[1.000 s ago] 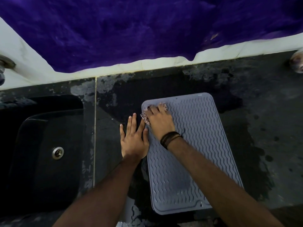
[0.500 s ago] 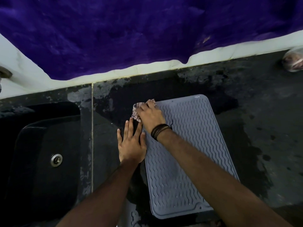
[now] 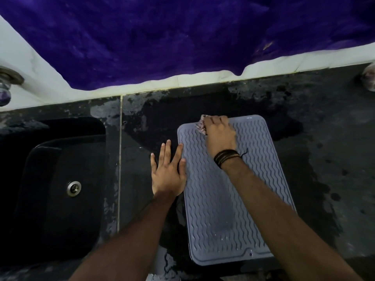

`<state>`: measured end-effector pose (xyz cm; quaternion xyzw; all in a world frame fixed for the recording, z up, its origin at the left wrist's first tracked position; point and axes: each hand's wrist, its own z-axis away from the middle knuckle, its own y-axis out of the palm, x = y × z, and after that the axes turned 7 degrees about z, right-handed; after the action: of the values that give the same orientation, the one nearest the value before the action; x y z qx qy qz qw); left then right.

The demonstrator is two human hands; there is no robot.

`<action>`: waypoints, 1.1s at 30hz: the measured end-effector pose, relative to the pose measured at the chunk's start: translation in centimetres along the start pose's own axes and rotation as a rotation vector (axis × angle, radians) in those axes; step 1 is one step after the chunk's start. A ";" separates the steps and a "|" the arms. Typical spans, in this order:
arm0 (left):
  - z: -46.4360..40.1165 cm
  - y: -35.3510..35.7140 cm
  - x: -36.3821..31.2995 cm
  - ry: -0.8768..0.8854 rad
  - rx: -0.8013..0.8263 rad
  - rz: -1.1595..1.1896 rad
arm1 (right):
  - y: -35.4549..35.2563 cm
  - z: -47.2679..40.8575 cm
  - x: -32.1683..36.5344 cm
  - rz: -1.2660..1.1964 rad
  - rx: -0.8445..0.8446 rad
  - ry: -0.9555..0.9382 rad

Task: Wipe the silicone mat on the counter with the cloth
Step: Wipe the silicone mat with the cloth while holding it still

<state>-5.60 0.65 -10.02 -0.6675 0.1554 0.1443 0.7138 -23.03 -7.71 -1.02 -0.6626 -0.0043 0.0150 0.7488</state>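
One grey silicone mat (image 3: 233,199), rectangular, wavy-ribbed, rounded corners, lies on the wet dark counter (image 3: 324,159). One crumpled pinkish cloth (image 3: 201,126) at the mat's 11 o'clock corner, bunched under the right hand (image 3: 220,134). Left hand (image 3: 168,173) flat, fingers spread, at the mat's 9 o'clock edge. One black sink (image 3: 50,189) farther toward 9 o'clock.

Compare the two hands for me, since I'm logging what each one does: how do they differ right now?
The right hand is curled over a cloth at the mat's far edge; the left hand lies flat and empty, fingers spread. The right hand sits wholly on the mat; the left rests mostly on the counter at the mat's left edge. The right wrist wears dark bands; the left is bare. Both press downward.
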 end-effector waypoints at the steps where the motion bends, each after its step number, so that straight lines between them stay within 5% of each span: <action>1: -0.1 0.0 0.1 0.000 -0.003 0.003 | 0.0 -0.1 1.1 -0.004 -0.017 -0.028; 15: 0.0 0.0 0.2 -0.001 -0.027 -0.008 | 1.7 9.3 1.0 0.068 0.069 -0.237; 22: -0.2 -0.1 0.1 -0.007 -0.006 -0.023 | -1.2 2.4 2.7 -0.075 -0.097 -0.135; 26: -0.2 -0.1 0.1 -0.007 -0.008 -0.042 | 0.7 0.2 4.5 -0.055 0.032 -0.212; 33: 0.0 0.1 0.1 0.011 -0.050 -0.035 | 2.3 6.4 3.2 -0.070 0.019 -0.232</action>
<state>-5.52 0.66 -10.11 -0.6885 0.1439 0.1323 0.6984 -20.07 -1.03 -2.53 -0.6485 -0.1140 0.0655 0.7498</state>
